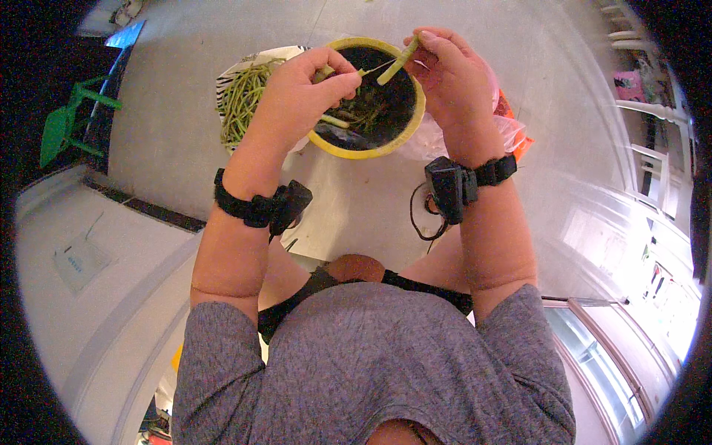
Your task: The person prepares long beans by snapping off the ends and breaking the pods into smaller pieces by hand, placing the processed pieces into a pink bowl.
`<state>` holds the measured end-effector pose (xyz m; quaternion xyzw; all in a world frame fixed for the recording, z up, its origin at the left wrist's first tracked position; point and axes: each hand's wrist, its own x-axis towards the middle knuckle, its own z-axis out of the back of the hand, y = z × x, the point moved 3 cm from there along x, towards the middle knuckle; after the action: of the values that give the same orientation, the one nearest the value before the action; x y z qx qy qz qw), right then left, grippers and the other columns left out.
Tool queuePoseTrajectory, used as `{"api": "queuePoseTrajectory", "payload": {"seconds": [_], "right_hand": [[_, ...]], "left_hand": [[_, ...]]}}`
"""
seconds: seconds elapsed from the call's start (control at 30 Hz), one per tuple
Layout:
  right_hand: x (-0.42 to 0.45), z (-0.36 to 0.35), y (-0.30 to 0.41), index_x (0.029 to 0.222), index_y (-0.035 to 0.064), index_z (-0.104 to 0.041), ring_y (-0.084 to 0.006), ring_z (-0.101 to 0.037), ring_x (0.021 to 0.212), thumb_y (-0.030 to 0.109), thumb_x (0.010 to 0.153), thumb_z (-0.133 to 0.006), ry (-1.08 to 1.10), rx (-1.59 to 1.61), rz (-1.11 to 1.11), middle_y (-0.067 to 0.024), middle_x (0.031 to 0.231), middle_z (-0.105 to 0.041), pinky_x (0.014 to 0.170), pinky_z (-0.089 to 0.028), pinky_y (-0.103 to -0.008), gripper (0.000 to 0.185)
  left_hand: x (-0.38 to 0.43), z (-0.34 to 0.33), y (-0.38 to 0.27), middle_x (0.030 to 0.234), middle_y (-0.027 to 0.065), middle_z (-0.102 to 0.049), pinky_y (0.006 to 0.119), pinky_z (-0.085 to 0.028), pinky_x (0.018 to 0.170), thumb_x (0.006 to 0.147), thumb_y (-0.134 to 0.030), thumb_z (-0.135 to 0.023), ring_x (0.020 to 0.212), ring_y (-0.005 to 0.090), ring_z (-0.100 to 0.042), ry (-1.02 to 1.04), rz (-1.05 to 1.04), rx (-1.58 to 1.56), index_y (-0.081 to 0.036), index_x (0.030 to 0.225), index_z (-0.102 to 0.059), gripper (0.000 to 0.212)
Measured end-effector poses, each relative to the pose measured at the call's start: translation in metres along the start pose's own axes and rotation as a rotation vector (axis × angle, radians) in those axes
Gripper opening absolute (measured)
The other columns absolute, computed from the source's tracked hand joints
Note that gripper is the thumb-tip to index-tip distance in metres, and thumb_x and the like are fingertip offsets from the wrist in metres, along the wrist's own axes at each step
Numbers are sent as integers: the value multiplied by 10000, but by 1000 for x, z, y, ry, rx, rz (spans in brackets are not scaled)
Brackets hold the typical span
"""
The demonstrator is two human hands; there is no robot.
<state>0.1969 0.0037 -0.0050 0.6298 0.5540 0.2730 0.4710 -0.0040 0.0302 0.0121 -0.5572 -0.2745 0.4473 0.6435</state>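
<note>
My left hand [314,92] pinches the end of a green stalk [361,72] over a yellow-rimmed round basin [421,105]. In my right hand [448,72] is a pale green stalk piece [398,64], held between thumb and fingers; a thin strand stretches between the two pieces. Inside the basin, which looks dark, lie plant scraps [364,114] and a pale stalk piece [335,121]. Left of the basin, partly behind my left hand, a heap of long green stalks or beans [243,100] rests on a zebra-striped bag or sheet.
Crumpled clear and pinkish plastic bags [428,139] with an orange-red packet [523,149] lie right of the basin on the grey floor. A green plastic stool [58,130] stands far left. A white panel or cabinet is at left, shelving at far right.
</note>
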Motion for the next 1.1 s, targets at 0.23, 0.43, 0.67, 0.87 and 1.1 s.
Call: {"api": "queuePoseTrajectory", "payload": {"seconds": [0.23,0.43,0.67,0.87,1.1], "right_hand": [[5,24,6,1033,18,-624,-221,-662,809,147,887,-609,-214,126,68,-100,928,-685,739,-530,-277,196],[5,29,54,1050,68,-628,-282,-671,785,146,850,-613,-243,-1059,557,-115,829,-689,743,-529,-334,215],[12,62,60,930,50,-682,-284,-671,788,197,835,-654,-313,-1351,606,-128,904,-692,737,-530,-382,178],[-19,-13,28,1018,39,-693,-68,-602,751,91,853,-687,266,-878,255,4,839,-664,702,-487,-221,173],[-25,-27,4,931,15,-652,-77,-593,732,63,837,-669,385,-892,430,-15,806,-631,657,-484,-239,106]], "left_hand": [[-10,7,2,710,-26,-618,182,-310,470,881,-198,-657,553,18,-455,4,126,-171,-106,885,-625,98],[-6,3,-7,715,-24,-625,175,-279,446,891,-200,-653,511,9,-425,13,120,-144,-101,934,-641,109],[-6,0,-1,771,11,-657,188,-349,486,881,-170,-641,560,36,-467,49,126,-206,-64,983,-629,148],[-7,-1,-3,807,34,-672,195,-399,527,864,-143,-640,615,51,-509,78,165,-219,-44,974,-630,148],[-5,-8,1,814,26,-675,230,-465,596,843,-167,-684,728,86,-606,99,156,-178,-47,938,-645,158]]}}
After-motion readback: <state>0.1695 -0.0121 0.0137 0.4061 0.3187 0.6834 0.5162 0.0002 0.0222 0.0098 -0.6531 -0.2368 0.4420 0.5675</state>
